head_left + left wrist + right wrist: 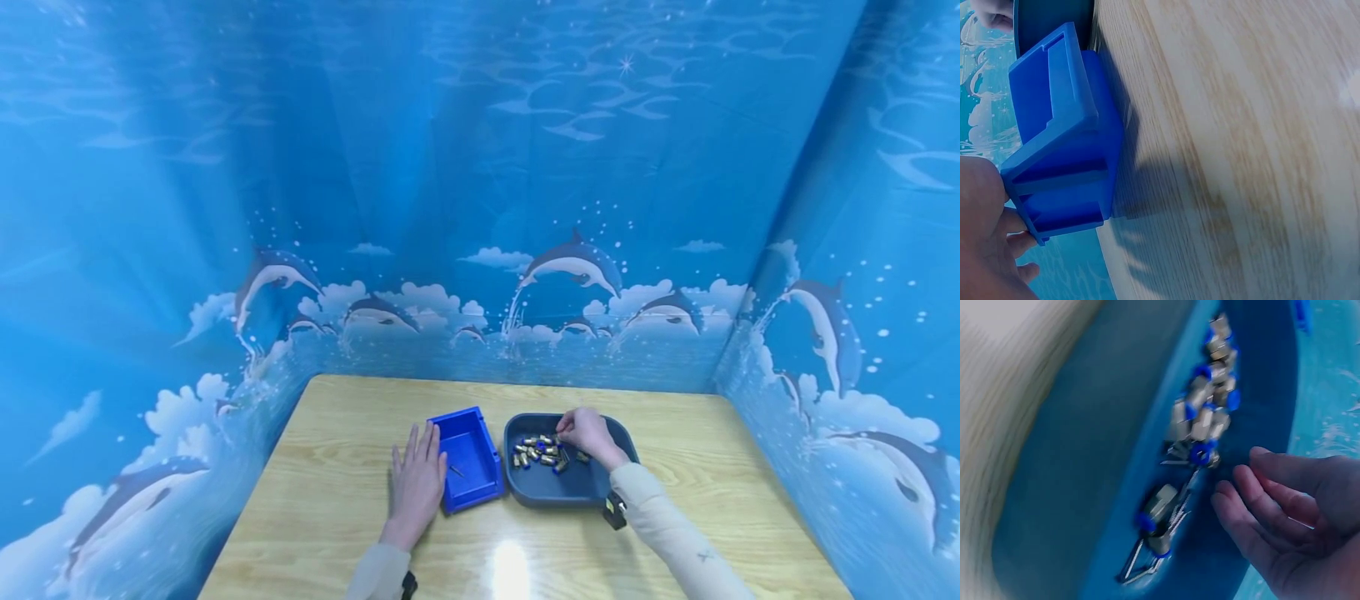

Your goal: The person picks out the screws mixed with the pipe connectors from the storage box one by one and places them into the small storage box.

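My left hand [418, 481] lies along the left wall of a blue plastic bin [495, 492], its fingers straight and touching the rim. On the bin floor is one thin metal piece [457, 472], like a screw or pin. My right hand [588, 433] reaches into a dark tray [555, 498], fingers bent and pointing down; in the right wrist view nothing shows between them. Beside its fingertips are several brass-coloured fittings with blue rings [1200, 419], heaped on the tray's left side. Thin silver metal pieces [1138, 565] lie among and below them.
Bin and tray stand side by side on a light wooden table [337, 433]. A blue curtain [420, 208] with dolphins encloses the table's back and sides. Black wrist devices [615, 510] are worn at both sleeves.
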### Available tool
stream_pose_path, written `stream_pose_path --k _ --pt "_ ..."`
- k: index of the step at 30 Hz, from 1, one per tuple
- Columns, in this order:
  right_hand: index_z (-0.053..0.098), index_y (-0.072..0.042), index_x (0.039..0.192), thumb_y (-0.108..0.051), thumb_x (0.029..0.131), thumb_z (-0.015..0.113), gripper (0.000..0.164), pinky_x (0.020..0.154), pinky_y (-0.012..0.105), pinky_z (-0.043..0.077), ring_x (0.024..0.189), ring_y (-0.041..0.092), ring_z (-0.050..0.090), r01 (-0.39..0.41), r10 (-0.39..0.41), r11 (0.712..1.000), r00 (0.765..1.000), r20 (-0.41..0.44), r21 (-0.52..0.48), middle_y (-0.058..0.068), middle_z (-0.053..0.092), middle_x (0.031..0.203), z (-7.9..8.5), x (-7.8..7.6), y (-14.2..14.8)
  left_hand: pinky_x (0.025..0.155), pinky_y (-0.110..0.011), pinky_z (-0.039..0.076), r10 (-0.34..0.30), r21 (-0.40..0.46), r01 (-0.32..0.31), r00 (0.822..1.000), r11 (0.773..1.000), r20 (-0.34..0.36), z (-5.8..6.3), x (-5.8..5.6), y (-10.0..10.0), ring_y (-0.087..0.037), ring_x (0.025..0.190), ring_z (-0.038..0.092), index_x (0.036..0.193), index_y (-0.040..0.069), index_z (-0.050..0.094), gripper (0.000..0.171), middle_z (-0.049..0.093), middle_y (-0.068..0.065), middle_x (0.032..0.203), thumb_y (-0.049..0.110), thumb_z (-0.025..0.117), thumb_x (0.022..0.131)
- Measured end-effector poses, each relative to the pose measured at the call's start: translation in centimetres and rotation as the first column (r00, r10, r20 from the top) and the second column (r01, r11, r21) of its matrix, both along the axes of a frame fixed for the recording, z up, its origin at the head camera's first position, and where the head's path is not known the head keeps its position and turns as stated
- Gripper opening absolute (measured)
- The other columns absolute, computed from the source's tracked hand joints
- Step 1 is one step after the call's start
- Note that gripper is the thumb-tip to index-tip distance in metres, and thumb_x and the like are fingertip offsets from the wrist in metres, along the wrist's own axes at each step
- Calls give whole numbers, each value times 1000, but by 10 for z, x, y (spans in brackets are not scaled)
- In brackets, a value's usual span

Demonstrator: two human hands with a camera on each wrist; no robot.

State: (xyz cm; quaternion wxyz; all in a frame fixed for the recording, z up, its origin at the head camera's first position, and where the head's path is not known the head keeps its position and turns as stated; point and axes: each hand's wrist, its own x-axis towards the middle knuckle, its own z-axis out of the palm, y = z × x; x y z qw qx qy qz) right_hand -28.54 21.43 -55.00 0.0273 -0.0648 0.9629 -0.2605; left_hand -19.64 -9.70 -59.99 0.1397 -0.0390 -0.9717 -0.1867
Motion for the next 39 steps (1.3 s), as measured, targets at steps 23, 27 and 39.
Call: stream_pose_path --k 23,27,39 --pt "65 -8 60 1 71 83 23 53 32 47 58 17 53 -18 0 977 997 82 213 -4 56 59 -15 -3 -5 120 -68 18 13 10 -14 999 1000 48 1 1 2 -36 154 20 156 7 38 55 34 -10 163 30 48 107" --pt "69 -8 66 0 72 83 17 59 35 53 64 19 59 5 -32 977 992 119 214 -2 63 64 -17 -4 -5 120 -68 19 13 2 -13 999 1000 48 1 1 2 -36 153 21 156 6 38 55 34 -11 163 30 49 107" --pt "76 -3 76 0 78 78 4 58 32 59 54 16 67 101 -104 995 977 189 21 1 69 64 -19 -2 6 119 -68 19 7 11 -8 999 1000 38 3 2 2 -37 153 21 155 6 39 54 35 -11 163 30 48 107"
